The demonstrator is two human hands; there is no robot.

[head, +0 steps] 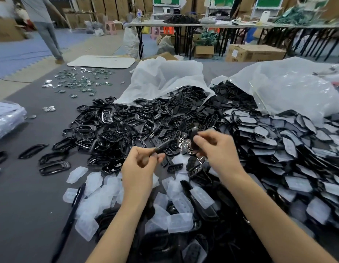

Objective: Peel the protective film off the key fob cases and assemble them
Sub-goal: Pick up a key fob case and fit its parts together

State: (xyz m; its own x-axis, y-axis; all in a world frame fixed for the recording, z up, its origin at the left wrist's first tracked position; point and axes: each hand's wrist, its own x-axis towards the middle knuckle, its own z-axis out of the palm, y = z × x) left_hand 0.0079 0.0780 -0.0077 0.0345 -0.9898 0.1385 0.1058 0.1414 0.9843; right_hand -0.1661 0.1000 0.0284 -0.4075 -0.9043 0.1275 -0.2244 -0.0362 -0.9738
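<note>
Cardboard boxes line the far wall of a warehouse room, with folding tables (pixel 202 25) in front of them and a standing person (pixel 45 27) cut off above the waist at the upper left. Nearer, a grey mat (pixel 32 186) carries the work. Both held pieces are smeared by blur, so their exact shape and whether any film is on them cannot be made out. The left hand (pixel 140 168) is raised over the middle of the mat with its fingers curled, thumb and forefinger pinching one end of a long dark part (pixel 163 146) that slants up to the right. The right hand (pixel 218 149), just beside it and a little higher, pinches a smaller dark case piece (pixel 193 132) between thumb and fingertips; the two pieces are near each other but apart. Both forearms enter from the bottom edge and hide part of the heap below them. Two clear plastic bags lie open behind the hands: the left bag (pixel 165 76) spills black ring-shaped frames (pixel 111 130) and slotted button pads toward the centre, while the right bag (pixel 288 86) spills black parts whose kind is hard to tell under its folds. To the right, a wide heap of black case panels (pixel 297 145) wears pale film on the upper faces. Loose translucent film pieces (pixel 92 183) lie scattered in front of the left wrist, beside a black pen (pixel 70 215). Small green circuit boards (pixel 79 80) are spread at the mat's far left, and a plastic-wrapped bundle (pixel 5 118) is cut off by the left edge.
</note>
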